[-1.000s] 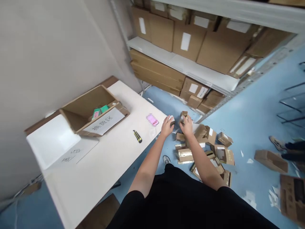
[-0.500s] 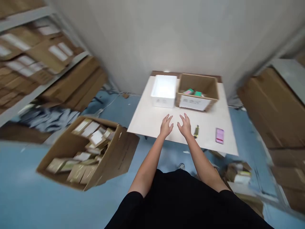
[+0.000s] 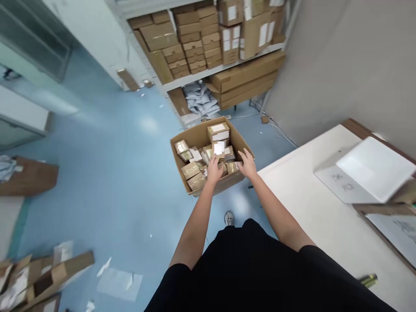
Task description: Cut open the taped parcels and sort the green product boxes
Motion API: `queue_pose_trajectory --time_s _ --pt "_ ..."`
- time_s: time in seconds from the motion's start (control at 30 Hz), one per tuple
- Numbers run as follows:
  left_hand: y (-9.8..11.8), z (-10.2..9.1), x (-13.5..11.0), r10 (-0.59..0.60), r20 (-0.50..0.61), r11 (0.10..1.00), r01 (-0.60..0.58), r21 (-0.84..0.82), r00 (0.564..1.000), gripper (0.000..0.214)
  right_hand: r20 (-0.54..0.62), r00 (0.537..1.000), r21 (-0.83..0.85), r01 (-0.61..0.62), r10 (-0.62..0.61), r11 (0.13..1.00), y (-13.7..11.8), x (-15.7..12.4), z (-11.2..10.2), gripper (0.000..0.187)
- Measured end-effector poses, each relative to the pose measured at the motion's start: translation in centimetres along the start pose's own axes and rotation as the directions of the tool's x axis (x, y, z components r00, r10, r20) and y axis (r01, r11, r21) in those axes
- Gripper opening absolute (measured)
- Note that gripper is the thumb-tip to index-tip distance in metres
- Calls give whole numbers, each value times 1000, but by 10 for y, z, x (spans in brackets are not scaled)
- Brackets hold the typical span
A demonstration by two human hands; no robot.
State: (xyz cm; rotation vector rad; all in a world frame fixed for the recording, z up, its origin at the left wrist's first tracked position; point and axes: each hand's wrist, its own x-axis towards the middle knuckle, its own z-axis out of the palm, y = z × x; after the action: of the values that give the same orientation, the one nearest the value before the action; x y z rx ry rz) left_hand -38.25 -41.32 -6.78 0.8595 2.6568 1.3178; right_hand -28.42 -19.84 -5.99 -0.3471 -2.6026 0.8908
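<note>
A large open carton point(image 3: 199, 135) stands on the floor in front of me, holding several small taped cardboard packages point(image 3: 190, 170). My left hand point(image 3: 214, 170) is over its near part, fingers apart and empty, close to a package with a white label point(image 3: 219, 148). At the carton's right side, my right hand point(image 3: 247, 164) has its fingers spread near the rim, beside a small taped package point(image 3: 232, 167). Whether either hand touches the packages or the rim I cannot tell.
To my right is a white table point(image 3: 292, 173) with a white bin point(image 3: 347, 175), a cardboard box point(image 3: 383, 209) and a box cutter point(image 3: 368, 280). Behind the carton stands a shelf point(image 3: 224, 67) stacked with boxes. Opened boxes point(image 3: 48, 275) and paper scraps lie at lower left.
My view has swung left from the table to the floor carton. Both hands have moved from above the table's front edge to over the carton. Both stay open and empty.
</note>
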Motion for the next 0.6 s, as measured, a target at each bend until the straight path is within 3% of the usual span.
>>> queue_pose_trajectory --time_s 0.1,0.2,0.27,0.33,0.47,0.53,0.6 --pt "-50 -27 3 -162 -47 987 163 19 986 64 107 993 38 47 -51 998 -17 43 46 65" --pt "-94 -35 2 -361 -47 930 363 57 931 65 205 975 74 72 -86 995 -24 76 89 67" --pt "-121 -36 -1 -520 -29 848 520 105 854 68 274 957 84 77 -97 993 -26 92 116 66" --pt "-146 -37 -3 -665 -11 736 658 161 747 73 346 932 89 78 -105 993 -25 104 142 64" --pt "-186 -38 -6 -848 22 520 823 230 529 78 474 870 133 84 -138 988 -18 115 190 65" --pt "-200 -35 -5 -889 27 450 860 240 457 77 532 835 162 65 -143 985 -13 115 212 66" --pt "-212 -28 -3 -910 10 405 883 235 415 75 607 787 160 13 -109 987 -8 114 233 67"
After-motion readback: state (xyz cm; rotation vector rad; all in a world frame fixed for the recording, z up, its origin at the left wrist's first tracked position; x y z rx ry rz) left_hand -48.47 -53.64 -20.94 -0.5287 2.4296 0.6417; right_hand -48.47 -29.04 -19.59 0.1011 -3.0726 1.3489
